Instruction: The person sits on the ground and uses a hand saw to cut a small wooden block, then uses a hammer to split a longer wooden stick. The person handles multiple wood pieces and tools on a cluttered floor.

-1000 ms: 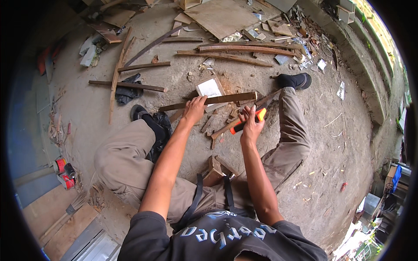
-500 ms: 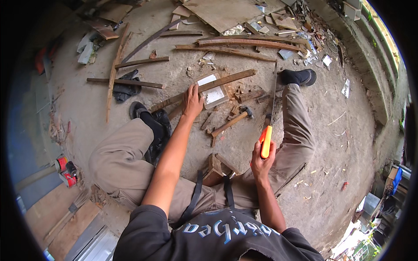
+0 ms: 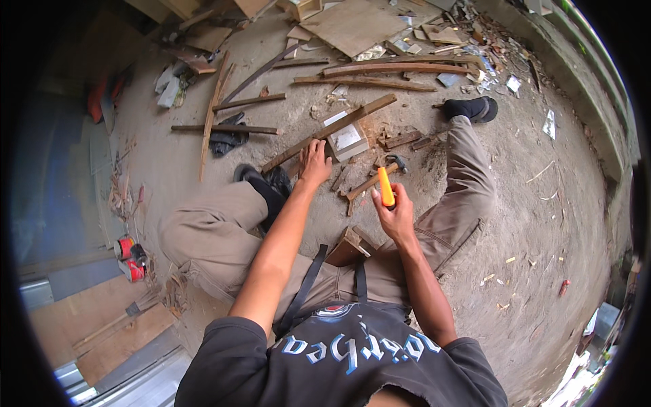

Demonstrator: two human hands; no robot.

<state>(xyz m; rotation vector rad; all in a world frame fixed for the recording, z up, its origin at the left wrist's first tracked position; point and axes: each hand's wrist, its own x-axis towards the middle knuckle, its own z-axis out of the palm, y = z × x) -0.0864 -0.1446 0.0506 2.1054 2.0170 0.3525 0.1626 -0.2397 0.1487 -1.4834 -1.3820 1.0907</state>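
My right hand (image 3: pixel 397 214) is closed round the yellow-orange handle (image 3: pixel 385 184) of a handsaw, held over the ground in front of my lap. Its blade cannot be made out in this view. A long wooden strip (image 3: pixel 363 114) slants up to the right across a box-like block (image 3: pixel 350 141) with a white top. Near the lower left part of that strip, my left hand (image 3: pixel 314 164) grips it from above, beside the block. Just beyond the saw handle lies a claw hammer (image 3: pixel 365 184) with a wooden handle.
Wooden strips (image 3: pixel 380 83) and a flat board (image 3: pixel 359 27) lie farther off. Small wood offcuts (image 3: pixel 401 140) surround the hammer. A black plastic bag (image 3: pixel 229 136) lies to the left, and a wooden piece (image 3: pixel 347 245) stands between my legs. Red spools (image 3: pixel 129 258) sit far left.
The saw has swung left and toward the strip, its long blade no longer showing. My left hand stays on the strip, and the whole view has shifted slightly.
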